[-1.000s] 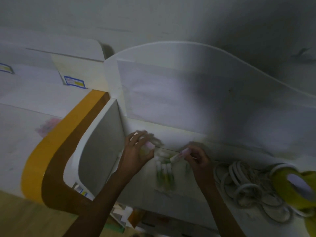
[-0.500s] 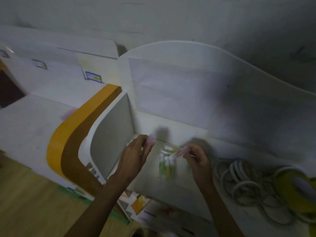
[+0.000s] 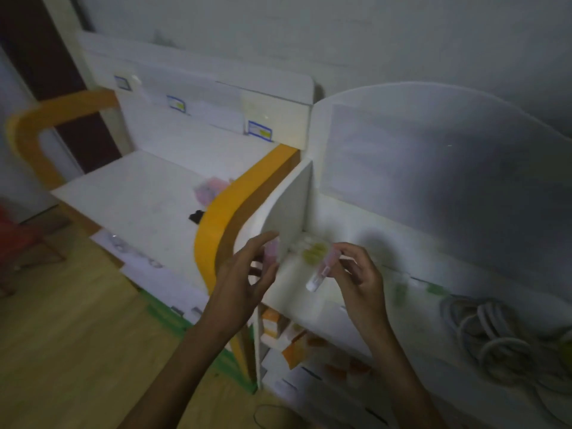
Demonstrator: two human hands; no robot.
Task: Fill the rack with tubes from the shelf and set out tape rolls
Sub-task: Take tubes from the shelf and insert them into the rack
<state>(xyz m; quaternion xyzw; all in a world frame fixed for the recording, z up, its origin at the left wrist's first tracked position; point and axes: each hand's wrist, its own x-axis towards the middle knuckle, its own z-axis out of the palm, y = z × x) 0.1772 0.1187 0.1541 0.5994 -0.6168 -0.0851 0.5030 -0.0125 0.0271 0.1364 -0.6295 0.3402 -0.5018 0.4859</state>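
Forearms: both enter from the bottom edge and reach up toward the white shelf point(image 3: 297, 292).
Left hand point(image 3: 244, 280): fingers loosely curled round a pink tube point(image 3: 270, 253), which stands roughly upright against the fingertips (blurred, so the exact grip is hard to read).
Right hand point(image 3: 359, 277): thumb and fingers pinch a second tube point(image 3: 323, 269), tilted, white cap down and to the left, pinkish body up toward the fingers.
Tube positions: both are held just above the front part of the shelf, near each other but apart.
Lower compartment: orange and white boxes point(image 3: 291, 332) sit under the shelf board, below the hands.
Tape rolls point(image 3: 495, 329): heap of pale rings lying on the same surface, well to the right of the right hand.
Remaining tubes point(image 3: 314, 252): blurred cluster with yellow-green contents lying on the shelf between and just beyond the two hands, near the curved white divider point(image 3: 288, 209).
Orange trim point(image 3: 223, 212): curved band running along the left side of the divider.
Left desk point(image 3: 139, 205): white surface beyond the trim, carrying a blurred pink object point(image 3: 212, 190) and a small black item point(image 3: 196, 216) (cannot tell what either is).
Back panels: white upright boards with blue-bordered labels point(image 3: 259, 130); grey wall behind.
Floor: wood-tone, lower left.
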